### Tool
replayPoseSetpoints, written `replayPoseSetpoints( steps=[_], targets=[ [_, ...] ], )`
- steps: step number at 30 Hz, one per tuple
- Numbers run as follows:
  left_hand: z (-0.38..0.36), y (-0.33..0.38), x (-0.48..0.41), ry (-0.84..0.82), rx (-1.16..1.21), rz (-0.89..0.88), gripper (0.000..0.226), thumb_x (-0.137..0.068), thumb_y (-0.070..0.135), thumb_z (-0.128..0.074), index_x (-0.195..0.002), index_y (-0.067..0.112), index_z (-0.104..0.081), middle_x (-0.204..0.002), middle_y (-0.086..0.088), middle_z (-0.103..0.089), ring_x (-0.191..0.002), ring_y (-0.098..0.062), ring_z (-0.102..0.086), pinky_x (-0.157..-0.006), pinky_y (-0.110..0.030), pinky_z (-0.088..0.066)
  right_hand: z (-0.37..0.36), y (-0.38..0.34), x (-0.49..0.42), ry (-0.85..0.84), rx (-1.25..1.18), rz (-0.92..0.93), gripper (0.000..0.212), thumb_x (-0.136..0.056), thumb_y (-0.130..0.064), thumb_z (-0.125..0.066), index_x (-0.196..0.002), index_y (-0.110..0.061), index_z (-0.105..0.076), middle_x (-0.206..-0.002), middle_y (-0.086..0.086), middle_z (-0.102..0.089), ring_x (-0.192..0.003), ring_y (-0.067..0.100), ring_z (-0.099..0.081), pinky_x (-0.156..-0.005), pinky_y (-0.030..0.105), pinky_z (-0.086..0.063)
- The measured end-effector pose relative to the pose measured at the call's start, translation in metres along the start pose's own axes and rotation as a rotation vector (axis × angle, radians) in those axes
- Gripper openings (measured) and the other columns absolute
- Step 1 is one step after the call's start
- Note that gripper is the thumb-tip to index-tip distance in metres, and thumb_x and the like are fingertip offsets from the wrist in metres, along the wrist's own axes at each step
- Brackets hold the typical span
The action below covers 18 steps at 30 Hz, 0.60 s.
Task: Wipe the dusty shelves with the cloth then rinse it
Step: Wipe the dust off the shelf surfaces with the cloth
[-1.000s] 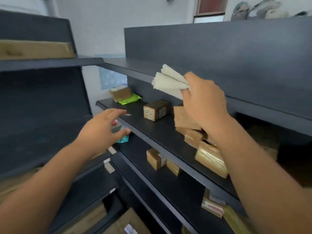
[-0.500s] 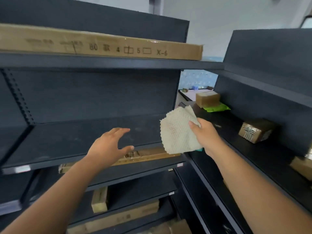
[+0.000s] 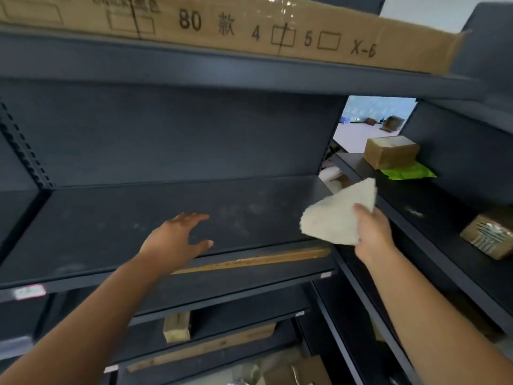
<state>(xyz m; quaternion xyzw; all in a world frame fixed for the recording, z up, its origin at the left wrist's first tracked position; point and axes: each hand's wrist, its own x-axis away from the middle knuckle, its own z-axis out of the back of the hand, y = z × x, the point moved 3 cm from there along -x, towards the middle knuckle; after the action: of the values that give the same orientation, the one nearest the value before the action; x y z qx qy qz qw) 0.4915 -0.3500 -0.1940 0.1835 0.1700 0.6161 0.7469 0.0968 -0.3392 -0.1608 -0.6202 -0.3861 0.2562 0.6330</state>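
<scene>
Dark grey metal shelving is filling the view, one bay straight ahead and a second bay meeting it at the right corner. Nearest, the left hand is reaching over the front edge of the middle shelf, its grip spread and holding nothing, palm down just above the dusty board. To its right and level with it, the right hand is pinching the cloth between thumb and fingers at the shelf's right end, clear of the board as far as can be told. The cloth is folded into a rough triangle, its tip pointing up and to the far right, its broad edge hanging toward the left. The shelf is running long from left to right, so the dusty stretch is lying left of the cloth, and the right hand is the one placed to press down and sweep leftward along it. Farther back on the right bay, a box is sitting on a green packet. Above, a long carton is lying along the top shelf.
</scene>
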Motion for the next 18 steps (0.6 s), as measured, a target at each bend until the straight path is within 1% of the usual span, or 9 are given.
replayPoseSetpoints(
  steps=[1, 3, 5, 7, 9, 11, 12, 15, 18],
  targets=[
    [-0.003, -0.008, -0.005, -0.003, -0.012, 0.025, 0.062, -0.078, 0.063, -0.06, -0.133, 0.049, -0.035, -0.146, 0.01, -0.04, -0.128, -0.015, -0.043, -0.093, -0.035, -0.045, 0.006, -0.003, -0.015, 0.075, 0.084, 0.141, 0.034, -0.092, -0.026, -0.053, -0.124, -0.019, -0.05, -0.119, 0.012, -0.062, -0.1, 0.029, -0.062, -0.084, 0.044, -0.053],
    [-0.009, -0.023, -0.013, -0.026, -0.041, 0.077, 0.062, -0.077, 0.06, -0.063, -0.133, 0.046, -0.039, -0.145, 0.01, -0.042, -0.126, -0.016, -0.046, -0.095, -0.037, -0.046, 0.01, -0.005, -0.043, 0.16, 0.349, 0.428, 0.031, -0.092, -0.026, -0.049, -0.122, -0.02, -0.045, -0.119, 0.013, -0.061, -0.102, 0.033, -0.06, -0.082, 0.039, -0.048],
    [-0.013, -0.035, -0.02, -0.046, -0.073, 0.135, 0.063, -0.077, 0.057, -0.066, -0.133, 0.042, -0.042, -0.143, 0.008, -0.044, -0.124, -0.019, -0.049, -0.096, -0.038, -0.047, 0.005, 0.009, -0.068, 0.123, 0.592, 0.59, 0.029, -0.092, -0.02, -0.047, -0.121, -0.022, -0.043, -0.115, 0.017, -0.062, -0.102, 0.038, -0.059, -0.078, 0.036, -0.044],
    [-0.014, -0.047, -0.023, -0.05, -0.093, 0.193, 0.062, -0.078, 0.054, -0.066, -0.134, 0.038, -0.045, -0.142, 0.005, -0.046, -0.122, -0.022, -0.05, -0.095, -0.04, -0.048, -0.009, 0.036, -0.089, 0.011, 0.77, 0.642, 0.037, -0.093, -0.011, -0.049, -0.13, -0.016, -0.045, -0.123, 0.022, -0.059, -0.111, 0.04, -0.055, -0.087, 0.042, -0.045],
    [-0.014, -0.062, -0.019, -0.019, -0.109, 0.238, 0.057, -0.078, 0.051, -0.069, -0.13, 0.038, -0.05, -0.137, 0.004, -0.051, -0.119, -0.024, -0.052, -0.094, -0.041, -0.049, -0.026, 0.069, -0.104, -0.132, 0.931, 0.62, 0.039, -0.092, -0.007, -0.051, -0.13, -0.003, -0.047, -0.125, 0.026, -0.055, -0.115, 0.043, -0.052, -0.095, 0.046, -0.041],
    [-0.015, -0.081, -0.008, 0.022, -0.11, 0.293, 0.048, -0.076, 0.046, -0.072, -0.121, 0.035, -0.058, -0.13, 0.004, -0.057, -0.113, -0.024, -0.056, -0.091, -0.041, -0.05, -0.043, 0.099, -0.105, -0.209, 1.197, 0.616, 0.039, -0.089, -0.009, -0.054, -0.127, -0.002, -0.049, -0.123, 0.024, -0.055, -0.111, 0.043, -0.051, -0.092, 0.05, -0.039],
    [-0.016, -0.089, -0.002, 0.03, -0.109, 0.319, 0.042, -0.076, 0.043, -0.072, -0.116, 0.034, -0.062, -0.125, 0.004, -0.059, -0.108, -0.023, -0.058, -0.088, -0.039, -0.051, -0.052, 0.109, -0.1, -0.191, 1.289, 0.64, 0.04, -0.087, -0.01, -0.057, -0.126, -0.003, -0.051, -0.12, 0.023, -0.057, -0.108, 0.042, -0.052, -0.089, 0.051, -0.04],
    [-0.016, -0.109, 0.013, 0.044, -0.132, 0.362, 0.028, -0.077, 0.04, -0.072, -0.104, 0.034, -0.065, -0.11, 0.007, -0.062, -0.097, -0.018, -0.06, -0.077, -0.034, -0.053, -0.097, 0.128, -0.062, -0.222, 1.301, 0.732, 0.038, -0.083, -0.01, -0.059, -0.121, -0.006, -0.054, -0.116, 0.02, -0.06, -0.105, 0.042, -0.054, -0.086, 0.054, -0.044],
    [-0.012, -0.122, 0.019, 0.077, -0.126, 0.35, 0.023, -0.075, 0.037, -0.073, -0.096, 0.033, -0.066, -0.098, 0.007, -0.061, -0.093, -0.019, -0.06, -0.073, -0.033, -0.051, -0.165, 0.146, 0.0, -0.468, 1.335, 0.81, 0.04, -0.087, -0.016, -0.047, -0.127, -0.014, -0.051, -0.139, 0.01, -0.05, -0.13, 0.034, -0.042, -0.101, 0.053, -0.036]
  ],
)
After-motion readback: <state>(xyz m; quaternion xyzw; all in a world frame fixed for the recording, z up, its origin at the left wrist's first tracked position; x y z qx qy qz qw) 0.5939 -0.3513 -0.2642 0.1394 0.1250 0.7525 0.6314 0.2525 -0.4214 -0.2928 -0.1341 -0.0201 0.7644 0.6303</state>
